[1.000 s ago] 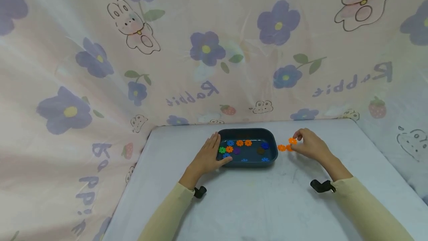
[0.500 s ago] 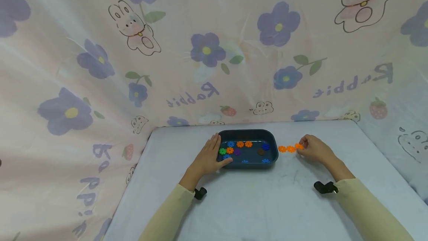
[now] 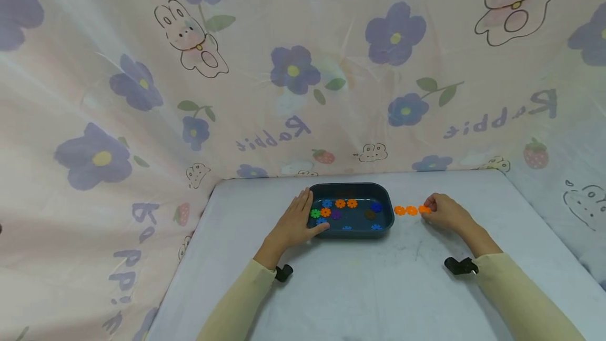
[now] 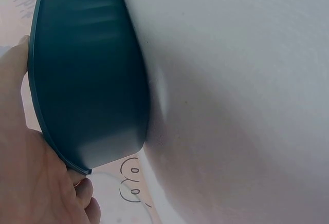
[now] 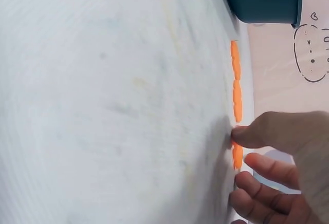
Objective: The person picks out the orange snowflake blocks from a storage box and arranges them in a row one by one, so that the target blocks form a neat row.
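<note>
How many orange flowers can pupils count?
6: a pair and a single flower in the tray; a row of three on the table, the end flower at the right hand. More may be hidden.

The tray (image 3: 350, 234) is dark blue-green, the pieces inside (image 3: 325, 212) blue, orange, green, purple and brown, the outside row (image 3: 411, 210) orange. Sleeves (image 3: 239, 299) are pale yellow, the table (image 3: 369, 293) white, the curtain (image 3: 251, 99) pinkish with purple flowers (image 3: 395, 33).
</note>
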`<action>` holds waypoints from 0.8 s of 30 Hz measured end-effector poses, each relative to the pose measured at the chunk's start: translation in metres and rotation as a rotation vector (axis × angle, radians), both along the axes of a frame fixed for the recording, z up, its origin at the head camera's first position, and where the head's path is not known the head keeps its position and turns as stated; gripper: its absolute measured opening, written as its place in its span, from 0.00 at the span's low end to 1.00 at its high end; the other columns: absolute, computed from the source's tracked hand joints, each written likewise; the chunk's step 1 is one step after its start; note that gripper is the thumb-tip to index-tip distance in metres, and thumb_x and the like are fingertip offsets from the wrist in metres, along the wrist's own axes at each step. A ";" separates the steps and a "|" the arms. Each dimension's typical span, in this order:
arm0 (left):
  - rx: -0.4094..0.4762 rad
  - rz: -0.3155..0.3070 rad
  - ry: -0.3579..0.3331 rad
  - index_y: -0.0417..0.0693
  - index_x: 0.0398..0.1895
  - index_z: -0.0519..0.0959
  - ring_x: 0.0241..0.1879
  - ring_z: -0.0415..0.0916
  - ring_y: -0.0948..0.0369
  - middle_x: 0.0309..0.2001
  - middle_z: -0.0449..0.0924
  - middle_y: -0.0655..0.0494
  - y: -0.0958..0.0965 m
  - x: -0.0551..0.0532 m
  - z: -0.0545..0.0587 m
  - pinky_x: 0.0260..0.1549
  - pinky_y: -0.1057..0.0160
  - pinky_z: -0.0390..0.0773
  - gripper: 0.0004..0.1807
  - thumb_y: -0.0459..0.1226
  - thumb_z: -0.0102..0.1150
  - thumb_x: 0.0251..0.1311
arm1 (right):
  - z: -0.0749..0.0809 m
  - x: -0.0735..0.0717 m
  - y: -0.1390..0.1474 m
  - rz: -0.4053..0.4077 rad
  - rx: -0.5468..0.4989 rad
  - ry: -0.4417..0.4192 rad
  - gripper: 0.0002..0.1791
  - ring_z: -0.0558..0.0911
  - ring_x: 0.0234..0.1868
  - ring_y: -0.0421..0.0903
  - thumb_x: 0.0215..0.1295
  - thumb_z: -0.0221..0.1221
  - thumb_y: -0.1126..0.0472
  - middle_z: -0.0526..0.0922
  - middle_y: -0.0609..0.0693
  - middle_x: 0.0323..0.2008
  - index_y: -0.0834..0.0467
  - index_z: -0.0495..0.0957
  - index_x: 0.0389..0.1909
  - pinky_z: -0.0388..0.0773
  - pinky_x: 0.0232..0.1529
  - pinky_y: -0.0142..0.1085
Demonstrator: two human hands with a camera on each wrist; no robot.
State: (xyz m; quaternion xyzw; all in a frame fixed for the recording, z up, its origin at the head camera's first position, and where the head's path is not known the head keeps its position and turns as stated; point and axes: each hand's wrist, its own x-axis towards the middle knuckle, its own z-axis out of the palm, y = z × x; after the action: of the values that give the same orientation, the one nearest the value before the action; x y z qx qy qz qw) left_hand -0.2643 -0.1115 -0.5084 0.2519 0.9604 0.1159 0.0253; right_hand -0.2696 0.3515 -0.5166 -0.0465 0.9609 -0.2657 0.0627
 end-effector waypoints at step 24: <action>-0.002 0.000 -0.010 0.41 0.88 0.36 0.88 0.32 0.50 0.89 0.31 0.45 0.000 0.000 0.001 0.85 0.48 0.40 0.62 0.75 0.43 0.72 | 0.029 -0.012 -0.058 0.125 -0.101 0.316 0.16 0.75 0.47 0.60 0.71 0.70 0.60 0.79 0.64 0.51 0.65 0.81 0.53 0.78 0.48 0.51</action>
State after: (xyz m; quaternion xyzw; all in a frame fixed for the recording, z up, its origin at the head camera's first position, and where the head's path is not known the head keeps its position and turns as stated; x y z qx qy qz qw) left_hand -0.2639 -0.1119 -0.5077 0.2511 0.9605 0.1164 0.0304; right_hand -0.2811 0.2936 -0.4878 -0.1505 0.9394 -0.2986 -0.0753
